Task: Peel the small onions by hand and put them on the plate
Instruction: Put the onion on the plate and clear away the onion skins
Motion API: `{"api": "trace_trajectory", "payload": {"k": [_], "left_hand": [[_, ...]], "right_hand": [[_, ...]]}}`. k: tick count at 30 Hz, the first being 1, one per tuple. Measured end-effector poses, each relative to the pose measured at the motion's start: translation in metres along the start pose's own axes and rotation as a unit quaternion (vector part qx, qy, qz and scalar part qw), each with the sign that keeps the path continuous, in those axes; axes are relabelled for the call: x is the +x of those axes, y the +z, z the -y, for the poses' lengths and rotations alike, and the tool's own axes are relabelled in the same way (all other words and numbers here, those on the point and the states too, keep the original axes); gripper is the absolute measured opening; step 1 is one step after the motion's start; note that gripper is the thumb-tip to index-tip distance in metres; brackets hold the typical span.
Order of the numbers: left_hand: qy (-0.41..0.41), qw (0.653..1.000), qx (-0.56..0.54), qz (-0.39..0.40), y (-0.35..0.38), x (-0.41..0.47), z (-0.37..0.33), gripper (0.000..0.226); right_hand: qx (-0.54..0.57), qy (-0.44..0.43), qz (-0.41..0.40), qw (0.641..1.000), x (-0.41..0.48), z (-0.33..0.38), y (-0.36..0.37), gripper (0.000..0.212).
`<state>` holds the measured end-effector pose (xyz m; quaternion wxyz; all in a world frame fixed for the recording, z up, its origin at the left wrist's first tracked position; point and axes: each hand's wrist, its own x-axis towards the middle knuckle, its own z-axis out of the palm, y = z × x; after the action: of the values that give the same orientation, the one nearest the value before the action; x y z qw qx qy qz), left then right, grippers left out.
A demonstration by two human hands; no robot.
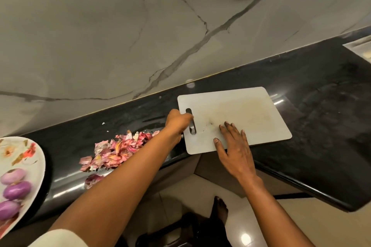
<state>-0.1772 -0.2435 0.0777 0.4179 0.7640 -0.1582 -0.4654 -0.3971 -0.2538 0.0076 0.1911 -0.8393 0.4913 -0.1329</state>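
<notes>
Three peeled purple onions (17,187) lie on a white flowered plate (30,158) at the far left edge of the view. A heap of pink onion skins (116,150) sits on the black counter between the plate and a white cutting board (241,110). My left hand (177,121) grips the board's left edge at its handle slot, fingers curled round it. My right hand (232,146) lies flat on the board's near part with straight fingers. The board's near corner overhangs the counter edge.
The black counter (321,106) runs along a grey marble wall (140,26). A metal sink rim (359,45) shows at the far right. Below the counter edge are a tiled floor and my foot (219,208).
</notes>
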Motion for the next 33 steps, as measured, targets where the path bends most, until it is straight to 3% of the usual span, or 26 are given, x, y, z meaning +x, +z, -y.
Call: {"api": "trace_trajectory", "payload": {"k": [3, 6, 12, 16, 21, 26, 33], "left_hand": [[0.018, 0.999, -0.014, 0.027, -0.006, -0.017, 0.001, 0.007], [0.088, 0.995, 0.001, 0.036, -0.031, -0.028, 0.012, 0.030], [0.161, 0.975, 0.109, -0.104, -0.143, -0.059, 0.062, 0.057], [0.108, 0.951, 0.247, -0.148, -0.206, -0.086, 0.097, 0.090], [-0.027, 0.940, 0.320, -0.116, -0.234, -0.112, 0.143, 0.143], [-0.019, 0.941, 0.304, -0.150, -0.231, -0.104, 0.152, 0.154], [-0.011, 0.938, 0.325, -0.121, -0.232, -0.086, 0.138, 0.152]], "right_hand": [[0.006, 0.008, 0.001, 1.000, 0.002, 0.013, 0.000, 0.061], [0.043, -0.024, 0.007, 0.999, 0.004, 0.048, -0.003, 0.061], [0.084, -0.126, 0.137, 0.979, 0.014, 0.137, 0.014, 0.069], [0.059, -0.083, 0.167, 0.981, 0.028, 0.168, 0.029, 0.076], [0.037, -0.085, 0.212, 0.973, 0.041, 0.193, 0.043, 0.075], [0.036, -0.137, 0.254, 0.957, 0.039, 0.222, 0.058, 0.106], [-0.032, -0.199, 0.282, 0.938, 0.041, 0.236, 0.069, 0.137]]}}
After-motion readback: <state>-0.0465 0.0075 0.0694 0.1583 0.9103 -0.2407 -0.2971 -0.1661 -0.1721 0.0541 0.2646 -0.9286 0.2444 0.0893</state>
